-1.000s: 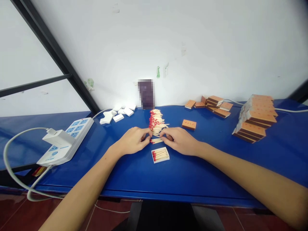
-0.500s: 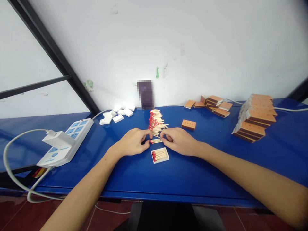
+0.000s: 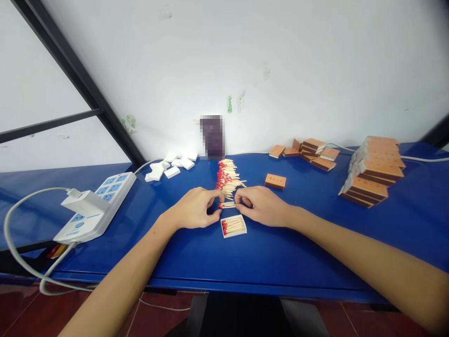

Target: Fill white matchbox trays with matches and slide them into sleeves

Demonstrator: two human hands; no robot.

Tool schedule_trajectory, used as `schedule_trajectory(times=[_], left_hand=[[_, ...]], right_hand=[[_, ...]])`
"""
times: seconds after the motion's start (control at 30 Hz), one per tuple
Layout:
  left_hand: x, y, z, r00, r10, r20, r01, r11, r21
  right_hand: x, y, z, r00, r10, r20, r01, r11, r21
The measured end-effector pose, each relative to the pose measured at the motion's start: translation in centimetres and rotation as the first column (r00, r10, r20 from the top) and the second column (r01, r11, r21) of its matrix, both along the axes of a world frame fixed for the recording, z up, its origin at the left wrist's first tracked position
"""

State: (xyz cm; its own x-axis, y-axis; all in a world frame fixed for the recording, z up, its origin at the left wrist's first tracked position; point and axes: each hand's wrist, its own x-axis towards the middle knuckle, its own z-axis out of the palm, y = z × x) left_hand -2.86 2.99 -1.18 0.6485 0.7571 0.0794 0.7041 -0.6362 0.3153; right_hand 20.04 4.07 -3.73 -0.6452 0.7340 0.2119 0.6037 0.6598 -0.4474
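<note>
The tray (image 3: 235,235), white and filled with a row of matches (image 3: 234,226), lies on the blue counter (image 3: 210,260), their red heads to the left. Just beyond the tray and apart from it is a small bunch (image 3: 228,205) of matches, heads also leftward, lying between the two hands.

The left hand (image 3: 197,209) is beyond the tray and to its left. Its grip is parted, forefinger and thumb well spread near the red heads, with nothing held between them. The right hand (image 3: 262,206) is beyond the tray and to its right, fingers curled, tips at the bare ends of the bunch; whether its grip pinches the sticks I cannot tell.

Well to the left of the tray is a white power strip (image 3: 121,186) with an adapter (image 3: 85,204) plugged in. Behind the bunch, straight beyond the tray, a large heap (image 3: 227,179) of matches stretches away. Beyond the tray to the right sits a lone orange box (image 3: 275,181); far right of the tray rises a stack (image 3: 380,168) of such boxes. Farther beyond the tray, loose boxes (image 3: 322,164) lie to the right and white trays (image 3: 172,172) to the left. Past the heap, in line with the tray, a blurred dark panel (image 3: 213,138) stands before the wall (image 3: 298,70).
</note>
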Motion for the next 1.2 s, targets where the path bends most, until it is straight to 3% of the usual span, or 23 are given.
schedule_trajectory(times=[1.2], left_hand=[[0.36, 0.07, -0.34, 1.000, 0.004, -0.026, -0.003, 1.000, 0.017]], right_hand=[[0.00, 0.29, -0.43, 1.000, 0.011, -0.026, -0.010, 1.000, 0.005]])
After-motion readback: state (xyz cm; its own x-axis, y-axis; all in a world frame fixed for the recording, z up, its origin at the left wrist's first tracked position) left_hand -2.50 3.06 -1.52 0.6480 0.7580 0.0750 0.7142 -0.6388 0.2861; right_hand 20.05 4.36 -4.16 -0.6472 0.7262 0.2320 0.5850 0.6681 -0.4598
